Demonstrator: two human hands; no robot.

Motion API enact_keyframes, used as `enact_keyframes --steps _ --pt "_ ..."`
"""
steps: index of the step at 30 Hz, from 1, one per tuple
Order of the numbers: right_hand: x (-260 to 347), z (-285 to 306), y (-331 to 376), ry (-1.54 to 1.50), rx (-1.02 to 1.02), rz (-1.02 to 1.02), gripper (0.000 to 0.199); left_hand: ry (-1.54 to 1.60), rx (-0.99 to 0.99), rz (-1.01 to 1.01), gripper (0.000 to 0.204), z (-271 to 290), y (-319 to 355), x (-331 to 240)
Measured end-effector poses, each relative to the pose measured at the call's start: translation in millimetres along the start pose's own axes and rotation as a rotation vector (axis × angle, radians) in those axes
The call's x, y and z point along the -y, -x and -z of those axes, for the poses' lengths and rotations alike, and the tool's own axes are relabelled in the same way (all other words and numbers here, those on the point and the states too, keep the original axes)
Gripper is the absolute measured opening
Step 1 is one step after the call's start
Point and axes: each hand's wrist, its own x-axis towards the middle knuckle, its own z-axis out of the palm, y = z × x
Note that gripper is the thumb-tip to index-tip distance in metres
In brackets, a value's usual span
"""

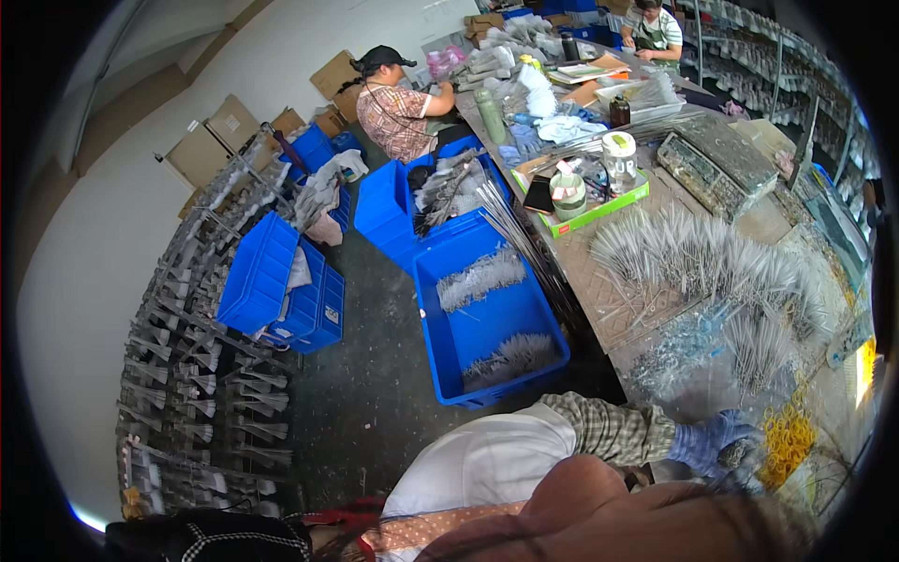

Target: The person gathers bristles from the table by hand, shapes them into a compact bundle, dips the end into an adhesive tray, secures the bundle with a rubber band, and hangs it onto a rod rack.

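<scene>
One heap of yellow bands (787, 442) lies on the tabletop (679, 192) at four o'clock, just beside the gloved left hand (707, 442); its fingers are too obscured to tell their opening or hold. Bristle bundles (702, 251) spread at three o'clock.

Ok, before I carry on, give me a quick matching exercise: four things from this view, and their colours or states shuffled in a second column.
Things:
1. Left hand
2. Rubber bands
3. Nearest open tub
4. Tray

Descriptions:
A. Blue, with two groups of bristle bundles inside
B. Bright green along its edge
C. Yellow, in a tangled heap
D. Covered by a blue glove

Pairs: 1-D, 2-C, 3-A, 4-B
</scene>
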Motion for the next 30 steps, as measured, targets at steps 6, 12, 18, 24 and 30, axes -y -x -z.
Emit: enact_keyframes --steps 6,12,18,24,30 --pt "46.2 30.8 -12.9 0.274 0.150 -0.020 0.086 0.169 0.187 0.039 0.085 5.0 2.3 -13.8" --pt "85.5 36.4 -40.0 0.260 -0.009 0.342 0.111 0.202 0.105 0.106 0.081 27.4 13.7 -11.1" --pt "35.9 7.5 -21.4 0.082 -0.119 0.156 0.133 0.249 0.271 0.070 0.078 22.3 2.8 -21.9" --pt "-2.7 -32.1 18.0 -0.528 -0.115 0.051 0.134 0.376 -0.040 0.073 0.083 30.2 10.4 -36.0" --pt "-44.6 -63.6 35.2 -0.338 -0.247 -0.095 0.103 0.004 0.225 -0.253 0.117 23.3 15.7 29.4"
